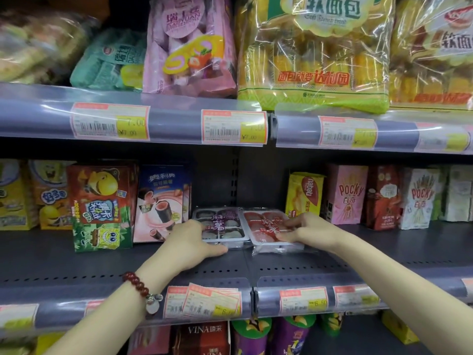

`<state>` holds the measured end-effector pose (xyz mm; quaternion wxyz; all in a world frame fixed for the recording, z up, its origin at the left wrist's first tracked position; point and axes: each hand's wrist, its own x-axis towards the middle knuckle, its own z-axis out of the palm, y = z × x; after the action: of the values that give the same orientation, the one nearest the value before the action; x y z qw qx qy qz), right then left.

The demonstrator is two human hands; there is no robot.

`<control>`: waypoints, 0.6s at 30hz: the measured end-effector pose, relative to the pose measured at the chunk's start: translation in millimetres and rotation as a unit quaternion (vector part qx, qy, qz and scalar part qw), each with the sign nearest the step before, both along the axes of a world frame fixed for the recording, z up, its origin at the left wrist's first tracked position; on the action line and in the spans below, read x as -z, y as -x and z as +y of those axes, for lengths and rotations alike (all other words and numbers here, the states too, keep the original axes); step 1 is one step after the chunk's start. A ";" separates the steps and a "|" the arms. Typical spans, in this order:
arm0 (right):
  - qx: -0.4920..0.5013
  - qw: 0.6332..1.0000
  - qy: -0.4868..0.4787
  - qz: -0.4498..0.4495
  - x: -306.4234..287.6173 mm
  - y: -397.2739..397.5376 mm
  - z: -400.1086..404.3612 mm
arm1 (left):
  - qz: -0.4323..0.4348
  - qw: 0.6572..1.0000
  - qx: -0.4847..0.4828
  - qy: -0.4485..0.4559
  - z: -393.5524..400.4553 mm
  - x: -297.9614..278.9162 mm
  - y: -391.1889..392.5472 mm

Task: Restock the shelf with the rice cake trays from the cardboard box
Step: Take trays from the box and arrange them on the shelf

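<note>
Your left wrist wears a dark red bead bracelet [135, 284] with a pale charm, closest to the lens. Beyond it your left hand [190, 239] rests on the purple-labelled rice cake tray [220, 224], fingers curled over its left edge and thumb lying straight along its front. Your right hand [305, 228] pinches the red-labelled rice cake tray [266, 230] at its right side, fingers curled on the film. Both trays lie flat on the grey middle shelf [281, 262], side by side and touching, in the gap between a pink Oreo wafer-roll box [161, 201] on the left and a yellow Nabati box [304, 194] on the right. Further right stand two Pocky boxes [349, 193], one pink, one white. A SpongeBob snack box [102, 203] stands left of the Oreo box. Price tags on the upper rail [233, 126] read ¥7.00; one on the lower rail reads 6.50. Above, a yellow bread bag [314, 52] carries the word "Soft". Below, a red pack reads VINA [203, 336].
</note>
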<state>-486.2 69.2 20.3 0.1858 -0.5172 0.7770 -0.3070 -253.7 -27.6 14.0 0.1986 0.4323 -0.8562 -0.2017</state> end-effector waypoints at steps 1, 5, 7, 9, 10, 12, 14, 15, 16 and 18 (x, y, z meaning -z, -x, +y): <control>0.002 1.000 0.001 -0.001 0.5 2.1 -3.2 | 0.002 1.000 0.000 -0.002 -1.6 0.1 1.1; 0.019 1.000 -0.001 0.011 2.2 6.0 -10.6 | 0.004 1.000 -0.005 -0.007 -4.7 1.2 3.5; 0.020 1.000 -0.003 0.011 2.2 5.4 -11.2 | 0.008 1.000 -0.001 -0.007 -3.6 1.6 2.5; 0.025 0.999 -0.001 0.021 1.0 2.0 -8.1 | 0.009 1.000 0.010 0.003 -1.0 0.5 1.4; 0.031 0.999 0.007 0.038 0.7 -0.2 -5.3 | 0.010 1.000 0.015 0.010 1.0 -0.3 0.8; 0.049 0.994 0.037 0.088 -0.4 -6.3 3.3 | 0.007 0.999 0.019 0.026 5.4 -2.1 -0.8; 0.063 0.988 0.085 0.113 -2.1 -13.8 15.8 | 0.009 0.998 0.015 0.056 13.9 -6.1 -1.7; 0.066 0.985 0.111 0.113 -3.3 -17.5 22.8 | 0.018 0.997 0.014 0.077 19.7 -9.1 -1.8; 0.068 0.982 0.132 0.113 -4.7 -21.1 30.5 | 0.031 0.994 0.015 0.100 27.1 -12.4 -1.5; 0.068 0.976 0.162 0.128 -7.9 -28.5 46.8 | 0.057 0.989 0.029 0.132 45.9 -19.4 -0.7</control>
<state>-457.7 116.0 28.3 -0.0225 -0.5212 0.7676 -0.3724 -253.0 18.4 33.4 0.2965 0.3650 -0.8747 -0.1169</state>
